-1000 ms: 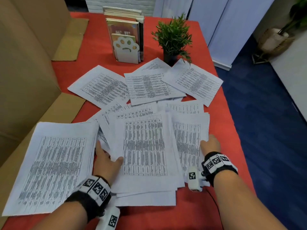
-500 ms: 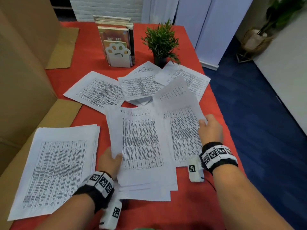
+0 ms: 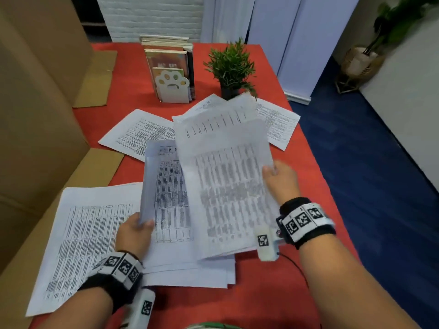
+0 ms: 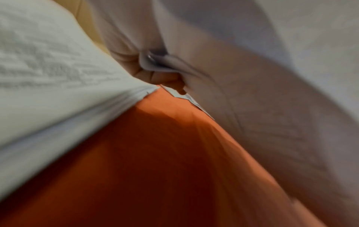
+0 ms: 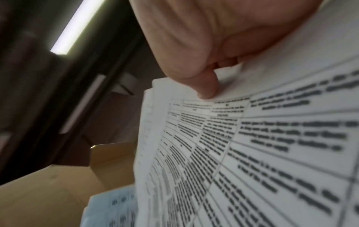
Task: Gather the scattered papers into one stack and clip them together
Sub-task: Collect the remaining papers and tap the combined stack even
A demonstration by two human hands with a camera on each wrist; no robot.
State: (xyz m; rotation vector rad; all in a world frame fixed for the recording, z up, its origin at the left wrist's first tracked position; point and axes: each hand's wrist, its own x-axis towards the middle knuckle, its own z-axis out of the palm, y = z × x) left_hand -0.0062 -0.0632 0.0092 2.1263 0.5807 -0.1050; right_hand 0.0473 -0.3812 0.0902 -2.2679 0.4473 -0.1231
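White printed sheets lie over the red table [image 3: 237, 302]. My right hand [image 3: 279, 178] pinches the right edge of a raised bundle of papers [image 3: 225, 176], thumb on top, as the right wrist view shows [image 5: 205, 90]. My left hand [image 3: 135, 231] grips the left edge of a second bundle [image 3: 171, 198] tilted up beneath it; its fingers [image 4: 155, 76] curl round the sheets. A separate stack of papers [image 3: 80, 238] lies flat at the near left. Single sheets rest farther back at left [image 3: 140, 134] and right [image 3: 278, 124]. No clip is in view.
A large cardboard box [image 3: 35, 119] fills the left side, its flap under the left stack. A paw-shaped bookend with books [image 3: 172, 74] and a small potted plant [image 3: 231, 67] stand at the table's far end. Blue floor [image 3: 368, 174] lies beyond the right edge.
Both hands have lifted the middle papers off the table; the right bundle rose and swung leftward over the left-hand bundle. The far sheets and the left stack stayed put.
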